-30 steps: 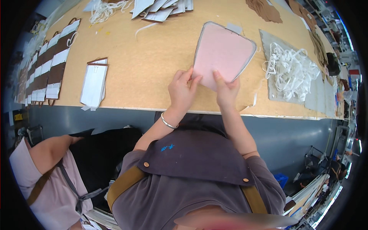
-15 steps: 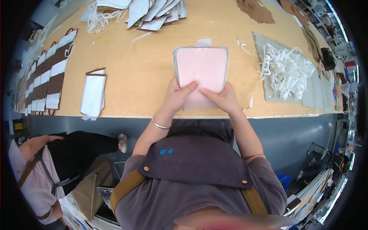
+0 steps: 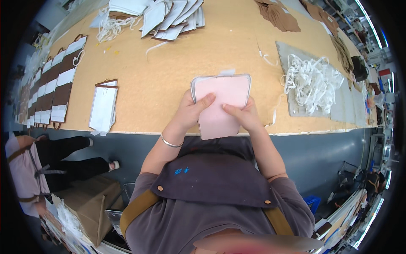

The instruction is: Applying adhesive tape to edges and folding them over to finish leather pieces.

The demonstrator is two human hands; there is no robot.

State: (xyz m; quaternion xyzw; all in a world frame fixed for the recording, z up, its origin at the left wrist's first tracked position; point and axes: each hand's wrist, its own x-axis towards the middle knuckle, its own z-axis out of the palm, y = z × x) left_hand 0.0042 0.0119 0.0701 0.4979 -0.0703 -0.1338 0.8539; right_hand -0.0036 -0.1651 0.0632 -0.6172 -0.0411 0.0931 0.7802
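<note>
You stand at a long table with a tan, cork-like top and a grey front edge, in a crowded workroom. Far across it lies a pile of white folded pieces, with brown cut pieces to its right. Along the left edge runs a row of brown-and-white paper bags, and one white bag with brown trim lies apart, nearer you. To your right a tangle of white cords rests on a grey mat.

Your left hand and right hand both grip a pink flat panel with a grey rim, thumbs pressed on its face, at the table's near edge directly before you. Another person in a pink top stands at your lower left beside a cardboard box.
</note>
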